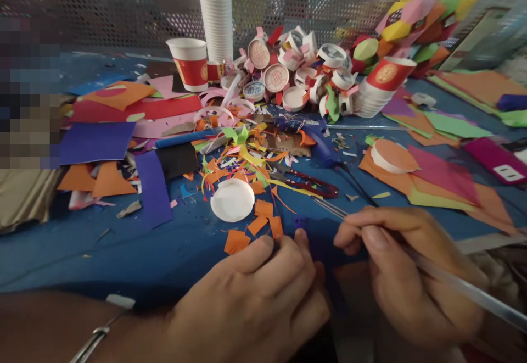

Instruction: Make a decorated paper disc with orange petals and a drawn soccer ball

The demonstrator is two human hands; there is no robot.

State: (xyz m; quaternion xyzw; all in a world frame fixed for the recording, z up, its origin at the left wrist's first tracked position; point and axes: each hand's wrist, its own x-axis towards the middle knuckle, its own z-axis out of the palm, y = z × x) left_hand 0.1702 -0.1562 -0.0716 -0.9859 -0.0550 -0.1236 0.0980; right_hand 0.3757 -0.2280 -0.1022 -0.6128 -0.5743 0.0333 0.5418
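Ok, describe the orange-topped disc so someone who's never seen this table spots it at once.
Find the tilted stack of red-and-white paper cups on the right. Between it and the right hand lie coloured paper sheets. The disc rests on them, round and thick with a white side, while its neighbours are flat and angular.

Held a thin, clear rod (457,283) in the right hand (411,269), tip near red-handled scissors (304,182). Curled the left hand (263,291) at the counter (135,258) beside orange paper pieces (263,208), near a shallow white dish (233,200). Faced piled cup pieces (276,78) and a blue glue gun (321,143).
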